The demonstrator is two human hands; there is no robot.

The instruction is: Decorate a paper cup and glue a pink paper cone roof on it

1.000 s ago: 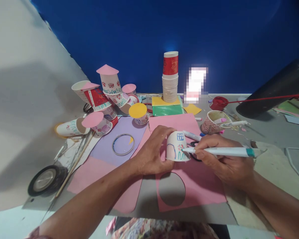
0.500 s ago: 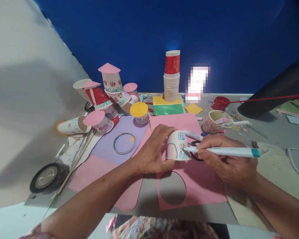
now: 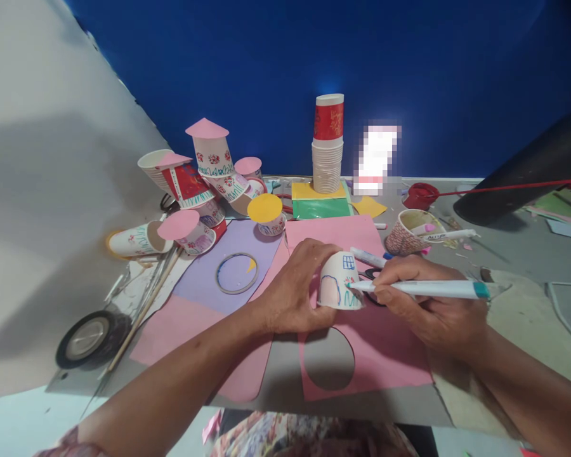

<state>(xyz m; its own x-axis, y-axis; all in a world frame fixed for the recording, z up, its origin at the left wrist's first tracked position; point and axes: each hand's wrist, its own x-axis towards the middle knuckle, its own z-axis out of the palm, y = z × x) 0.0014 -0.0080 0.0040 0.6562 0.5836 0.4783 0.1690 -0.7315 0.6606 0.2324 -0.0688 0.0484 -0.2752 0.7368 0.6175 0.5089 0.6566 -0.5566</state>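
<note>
While the left hand [image 3: 297, 295] wrapped its fingers around an upturned cup [image 3: 339, 281] over the pink paper [image 3: 385, 346], the right hand [image 3: 421, 304] pinched a marker [image 3: 428, 289], closed on its barrel, tip touching the cup's side.

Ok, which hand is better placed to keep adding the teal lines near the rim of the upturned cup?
Right. The right hand grips the teal marker with its tip on the paper cup, beside the teal scribbles. The left hand is wrapped around the cup's far side, steadying it, and holds no pen.
</note>
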